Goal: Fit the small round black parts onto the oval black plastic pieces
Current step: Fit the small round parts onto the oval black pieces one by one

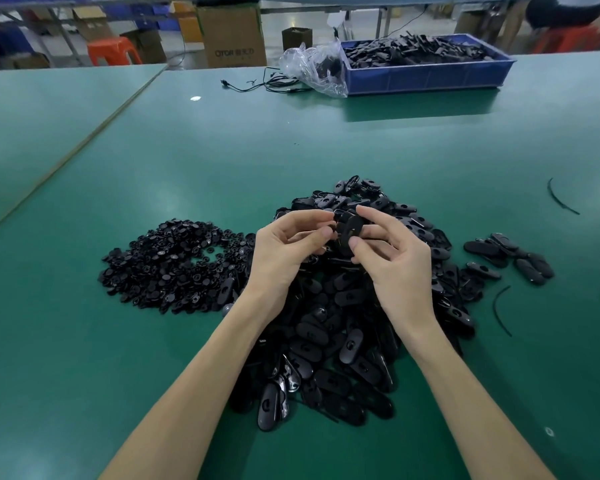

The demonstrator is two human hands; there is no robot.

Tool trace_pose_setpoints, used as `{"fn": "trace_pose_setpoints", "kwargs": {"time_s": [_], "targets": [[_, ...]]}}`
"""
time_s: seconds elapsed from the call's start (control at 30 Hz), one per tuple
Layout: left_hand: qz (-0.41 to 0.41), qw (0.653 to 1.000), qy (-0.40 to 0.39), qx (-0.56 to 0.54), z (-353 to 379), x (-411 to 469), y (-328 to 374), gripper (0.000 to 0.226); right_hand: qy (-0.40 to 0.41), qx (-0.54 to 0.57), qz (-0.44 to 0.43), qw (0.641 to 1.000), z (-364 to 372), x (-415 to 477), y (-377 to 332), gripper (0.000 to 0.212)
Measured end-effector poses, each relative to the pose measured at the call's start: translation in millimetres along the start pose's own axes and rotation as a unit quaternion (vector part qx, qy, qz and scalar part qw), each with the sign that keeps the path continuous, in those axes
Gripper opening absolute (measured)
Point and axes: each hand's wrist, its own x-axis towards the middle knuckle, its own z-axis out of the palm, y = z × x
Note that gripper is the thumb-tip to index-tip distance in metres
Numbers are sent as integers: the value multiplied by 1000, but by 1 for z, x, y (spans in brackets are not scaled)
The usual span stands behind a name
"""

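Both hands hover over a big heap of oval black plastic pieces in the middle of the green table. My right hand pinches one oval black piece between thumb and fingers, holding it upright. My left hand has its fingers curled at the piece's left edge; a small round black part seems pinched at its fingertips but is mostly hidden. A flat pile of small round black parts lies to the left of the heap. A small group of oval pieces lies apart at the right.
A blue bin full of black parts stands at the table's far edge, with a clear plastic bag and a black cable beside it. Two thin black strips lie at the right. Cardboard boxes and orange stools stand beyond the green table.
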Motion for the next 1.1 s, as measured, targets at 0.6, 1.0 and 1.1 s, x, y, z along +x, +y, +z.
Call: {"fn": "trace_pose_setpoints", "kwargs": {"time_s": [0.6,1.0,1.1], "targets": [[-17,1000,-5,-25,0,0,-1,20,-3,-48,-2,999,3,-3,0,38],[-10,1000,-7,15,-1,0,1,17,-7,-80,-12,997,5,-5,0,41],[-23,1000,8,18,-1,0,1,16,-8,-60,1,998,5,-4,0,37]]}}
